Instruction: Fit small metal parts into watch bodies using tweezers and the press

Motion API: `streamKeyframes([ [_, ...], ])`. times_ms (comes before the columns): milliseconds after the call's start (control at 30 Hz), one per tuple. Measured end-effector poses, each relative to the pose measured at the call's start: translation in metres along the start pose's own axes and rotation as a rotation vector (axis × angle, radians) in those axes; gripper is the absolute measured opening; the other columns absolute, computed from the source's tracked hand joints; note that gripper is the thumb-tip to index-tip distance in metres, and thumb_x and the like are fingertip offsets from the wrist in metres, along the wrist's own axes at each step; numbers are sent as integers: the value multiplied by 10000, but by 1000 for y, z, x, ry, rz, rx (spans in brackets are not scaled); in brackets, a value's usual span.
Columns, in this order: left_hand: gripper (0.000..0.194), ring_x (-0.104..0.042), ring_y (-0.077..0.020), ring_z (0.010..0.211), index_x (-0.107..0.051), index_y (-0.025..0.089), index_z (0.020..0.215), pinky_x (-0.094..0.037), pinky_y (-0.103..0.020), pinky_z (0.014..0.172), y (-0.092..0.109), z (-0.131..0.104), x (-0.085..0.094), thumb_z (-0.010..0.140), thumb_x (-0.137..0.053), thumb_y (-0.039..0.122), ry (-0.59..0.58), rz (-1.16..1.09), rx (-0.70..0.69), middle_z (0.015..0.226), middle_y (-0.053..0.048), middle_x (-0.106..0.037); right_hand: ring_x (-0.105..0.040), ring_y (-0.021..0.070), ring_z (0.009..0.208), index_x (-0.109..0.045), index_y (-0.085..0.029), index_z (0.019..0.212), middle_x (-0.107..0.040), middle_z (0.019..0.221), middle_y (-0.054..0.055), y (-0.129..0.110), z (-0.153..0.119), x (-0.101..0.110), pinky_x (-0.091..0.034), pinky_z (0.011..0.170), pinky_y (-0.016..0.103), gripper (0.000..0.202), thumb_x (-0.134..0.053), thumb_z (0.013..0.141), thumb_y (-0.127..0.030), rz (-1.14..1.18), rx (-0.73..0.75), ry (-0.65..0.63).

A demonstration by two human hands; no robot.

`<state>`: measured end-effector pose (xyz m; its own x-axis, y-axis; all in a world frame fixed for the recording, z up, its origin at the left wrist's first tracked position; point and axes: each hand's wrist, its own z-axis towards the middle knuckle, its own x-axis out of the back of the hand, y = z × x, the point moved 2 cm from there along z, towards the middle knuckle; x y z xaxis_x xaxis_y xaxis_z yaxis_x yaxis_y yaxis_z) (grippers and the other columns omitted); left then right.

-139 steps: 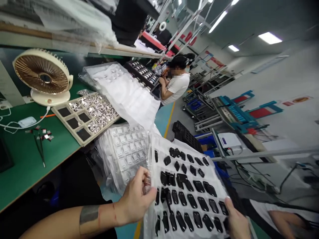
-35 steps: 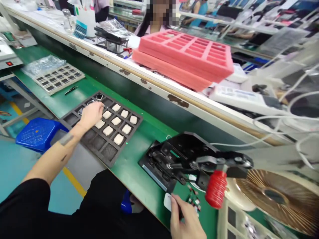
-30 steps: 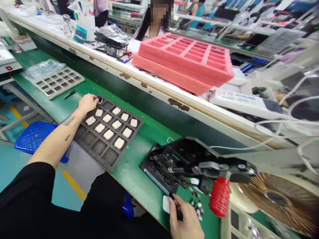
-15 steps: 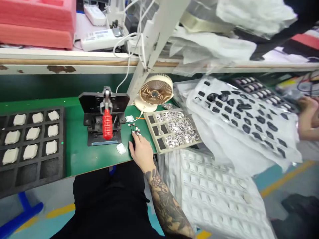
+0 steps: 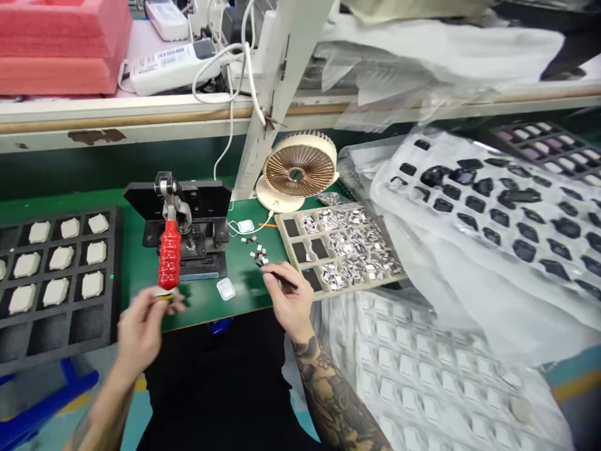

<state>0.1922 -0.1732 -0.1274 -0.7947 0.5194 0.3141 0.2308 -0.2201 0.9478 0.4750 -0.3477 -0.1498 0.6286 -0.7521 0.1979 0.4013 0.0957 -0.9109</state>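
My left hand [image 5: 145, 322] is closed on a small white piece [image 5: 164, 292] with a yellowish edge, just below the red handle [image 5: 169, 255] of a black toggle-clamp press [image 5: 204, 244]. Black tweezers [image 5: 284, 280] are pinched in my right hand [image 5: 290, 300], their tip close to several tiny red, black and white parts [image 5: 258, 255] on the green table [image 5: 244, 285]. A flat white square cover [image 5: 226, 289] lies between my hands. Another white square piece [image 5: 245, 227] lies behind the tiny parts.
At the left stands a black foam tray [image 5: 115, 282] with off-white housings. A beige compartment tray [image 5: 300, 250] of small silvery parts lies at the right, with a fan [image 5: 300, 172] behind it. Plastic sheets of black pieces [image 5: 474, 203] and a white pole [image 5: 282, 94] are nearby.
My left hand has come into view, holding the white piece by the press handle. My right hand has shifted slightly right and now shows tweezers. The press handle has swung toward me.
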Motion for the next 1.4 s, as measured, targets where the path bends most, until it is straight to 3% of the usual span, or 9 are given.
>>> streamKeyframes([
  [100,314,-759,-216,702,-753,206,1118,-633,-350,677,-9,1,-70,1094,-656,504,-87,-210,80,950,-97,-838,-636,175,761,-831,-239,1165,-705,879,35,-7,1,-4,-533,699,336,177,-690,1058,-238,-112,132,41],
  [167,333,-787,-216,736,-725,187,1198,-641,-338,692,-9,10,-93,1085,-684,497,-106,-323,129,966,-101,-842,-670,200,777,-804,-252,1264,-732,888,45,-13,-4,-6,-569,716,374,256,-658,1058,-215,-93,232,63],
  [233,378,-824,-235,830,-703,172,1259,-664,-341,743,-10,18,-100,1064,-726,495,-113,-393,166,1007,-111,-845,-703,219,804,-777,-269,1344,-754,892,49,-19,-10,-8,-603,741,407,329,-635,1058,-189,-33,265,53],
  [367,428,-851,-282,997,-698,155,1245,-703,-376,854,-18,23,-103,1031,-769,519,-94,-460,227,1102,-143,-845,-774,256,1020,-806,-288,1328,-797,1150,106,-20,-22,-21,-677,837,450,314,-653,1070,-197,52,113,-73],
  [500,456,-865,-310,967,-702,156,1238,-724,-428,886,-27,27,-111,1013,-782,543,-75,-499,269,1097,-141,-845,-774,304,1221,-824,-275,1264,-804,1298,123,-8,-28,-36,-698,991,539,250,-637,1099,-253,139,28,-80],
  [700,370,-859,-297,1021,-731,183,1221,-719,-450,963,-32,37,-118,1044,-740,507,-105,-527,189,1126,-112,-843,-823,275,1138,-780,-242,1211,-832,1235,115,-1,-32,-53,-717,977,513,182,-629,1114,-266,233,20,-2],
  [800,369,-855,-285,1019,-745,179,1205,-720,-442,970,-27,39,-117,1048,-735,513,-117,-540,164,1124,-104,-848,-849,255,1011,-745,-221,1116,-843,1153,102,-4,-34,-59,-741,877,453,76,-697,1078,-265,250,-8,45],
  [1100,456,-868,-253,900,-687,199,1473,-747,-362,827,21,-8,-97,1077,-725,422,-164,-524,178,1135,-98,-866,-839,276,1015,-787,-276,1185,-853,1093,82,-25,-41,-52,-718,910,514,210,-708,1033,-156,156,160,19],
  [1400,434,-861,-249,813,-735,209,1451,-755,-359,790,28,-12,-96,1068,-731,413,-151,-448,131,967,-63,-870,-847,268,983,-775,-265,1160,-852,1081,84,-34,-45,-46,-738,852,484,169,-709,1037,-171,108,158,49],
])
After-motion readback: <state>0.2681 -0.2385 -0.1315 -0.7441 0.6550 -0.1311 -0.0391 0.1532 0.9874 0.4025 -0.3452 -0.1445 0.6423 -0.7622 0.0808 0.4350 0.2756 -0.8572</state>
